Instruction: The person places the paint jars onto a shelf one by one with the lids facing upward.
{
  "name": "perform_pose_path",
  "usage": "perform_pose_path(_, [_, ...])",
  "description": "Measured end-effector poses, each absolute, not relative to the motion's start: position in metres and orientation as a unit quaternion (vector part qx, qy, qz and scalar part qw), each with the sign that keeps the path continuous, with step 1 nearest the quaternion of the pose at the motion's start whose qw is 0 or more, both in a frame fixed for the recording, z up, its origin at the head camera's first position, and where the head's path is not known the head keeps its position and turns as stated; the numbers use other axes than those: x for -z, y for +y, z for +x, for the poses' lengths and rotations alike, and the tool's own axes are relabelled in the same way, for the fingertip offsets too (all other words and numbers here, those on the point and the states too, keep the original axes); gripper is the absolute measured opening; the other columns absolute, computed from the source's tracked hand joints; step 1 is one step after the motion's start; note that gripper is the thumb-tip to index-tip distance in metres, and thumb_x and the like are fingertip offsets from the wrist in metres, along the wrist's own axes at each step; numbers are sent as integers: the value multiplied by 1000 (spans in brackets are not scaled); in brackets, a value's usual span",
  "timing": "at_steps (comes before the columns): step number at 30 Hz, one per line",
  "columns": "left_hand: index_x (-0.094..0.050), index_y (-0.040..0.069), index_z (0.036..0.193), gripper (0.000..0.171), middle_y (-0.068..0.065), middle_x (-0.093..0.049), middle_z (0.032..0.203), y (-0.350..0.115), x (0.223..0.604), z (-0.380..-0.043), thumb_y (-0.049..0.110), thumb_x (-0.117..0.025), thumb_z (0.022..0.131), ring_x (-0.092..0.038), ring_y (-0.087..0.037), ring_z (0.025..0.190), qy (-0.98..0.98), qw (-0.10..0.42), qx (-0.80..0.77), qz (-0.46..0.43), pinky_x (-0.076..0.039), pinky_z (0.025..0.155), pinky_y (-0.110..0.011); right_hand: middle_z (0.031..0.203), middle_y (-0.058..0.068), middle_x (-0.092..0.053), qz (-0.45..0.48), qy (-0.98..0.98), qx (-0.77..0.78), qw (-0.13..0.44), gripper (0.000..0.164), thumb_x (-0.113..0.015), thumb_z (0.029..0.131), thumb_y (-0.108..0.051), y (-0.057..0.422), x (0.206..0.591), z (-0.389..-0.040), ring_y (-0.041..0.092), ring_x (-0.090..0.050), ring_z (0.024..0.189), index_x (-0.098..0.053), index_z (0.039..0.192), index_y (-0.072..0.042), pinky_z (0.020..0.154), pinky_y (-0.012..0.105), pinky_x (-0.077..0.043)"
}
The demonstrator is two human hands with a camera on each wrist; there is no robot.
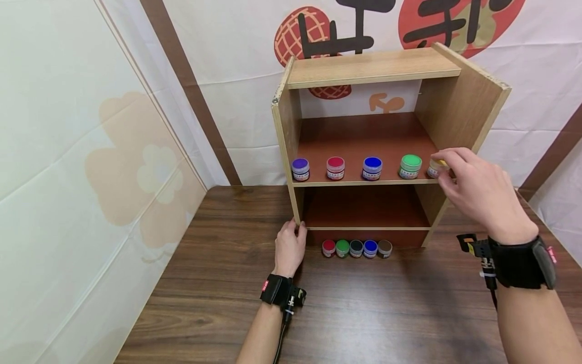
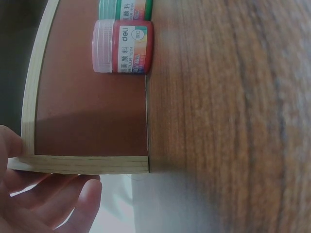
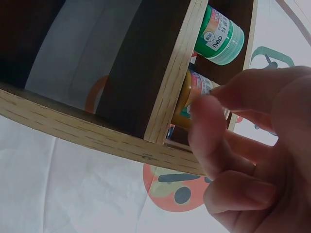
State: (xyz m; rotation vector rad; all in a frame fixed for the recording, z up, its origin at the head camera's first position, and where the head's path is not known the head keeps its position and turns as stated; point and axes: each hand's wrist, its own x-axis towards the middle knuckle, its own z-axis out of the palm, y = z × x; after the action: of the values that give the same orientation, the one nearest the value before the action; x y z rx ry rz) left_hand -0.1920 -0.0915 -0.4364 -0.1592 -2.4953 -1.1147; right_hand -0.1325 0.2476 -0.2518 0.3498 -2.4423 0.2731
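Jar of yellow paint (image 1: pixel 435 169), small, round, clear plastic, right there under the fingertips of the right hand (image 1: pixel 486 192): thumb and forefinger pinch narrow around it, at the front edge of the middle board. Just left of that hand stands a round clear-plastic jar of green paint (image 1: pixel 410 168), and the row runs on away from it: a blue-lidded round plastic jar (image 1: pixel 372 169), a red one (image 1: pixel 335 169), then a purple one (image 1: pixel 300 170), up above the left hand (image 1: pixel 289 250). And that left hand, what's it got? The bottom of the side panel, thumb on one side, fingers on the other, gripping the pale wooden shelf unit with reddish-brown boards (image 1: pixel 373 68)! Down to the right of the left hand, on the dark brown wood-grain table (image 1: pixel 218 283), five more small round jars line up close together: red (image 1: pixel 328 248), green (image 1: pixel 342 247), black (image 1: pixel 356 248), blue (image 1: pixel 370 248), brown (image 1: pixel 384 248). Black straps ring both wrists, and beyond the hands hangs a white printed cloth (image 1: pixel 227 76).
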Motion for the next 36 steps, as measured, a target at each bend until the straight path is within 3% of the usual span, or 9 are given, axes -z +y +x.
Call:
perform_pose_path(15, [-67,6,94,25,-9,-65,86,-92,438,-193,24,-52,98,-57,-21,67,-891,202,402,-58,-46,56,-32,113,16,-63,118,-939,-114,302,28,-51,91,-6,247,251,-135,34,-59,73,-60,117,-9,49,47,-38])
perform_pose_path(30, [-68,6,96,25,-9,-65,89,-92,438,-192,25,-51,98,-57,-19,66,-892,199,402,-55,-45,54,-31,128,20,-58,112,-943,-119,289,29,-51,92,-7,247,254,-134,36,-60,78,-58,120,-6,47,42,-37])
perform_pose_path(36, [-67,7,93,24,-9,-65,86,-91,437,-192,24,-52,98,-55,-19,65,-891,205,401,-58,-44,53,-30,133,20,-55,109,-940,-121,301,30,-53,91,-9,246,253,-130,29,-55,68,-59,119,-4,47,33,-32])
